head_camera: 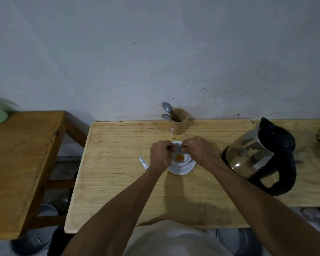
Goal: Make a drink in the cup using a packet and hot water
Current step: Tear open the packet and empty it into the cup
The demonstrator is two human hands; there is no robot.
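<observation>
Cup [181, 157] first: it is small and white, and it sits on a white saucer [183, 169] near the middle of my wooden surface [118, 163]. I see a bit of orange powder [179, 157] at its bottom. My left hand [160, 154] and my right hand [198, 149] are both just above the cup's rim, fingers curled and pinched on something thin between them; it may be the packet, but I cannot tell. A small clear scrap [143, 162] lies on the surface just left of my left hand. Behind the cup stands a brown holder [179, 124] with two spoons [167, 111] in it. A shiny kettle [260, 156] with a black handle stands to the right.
</observation>
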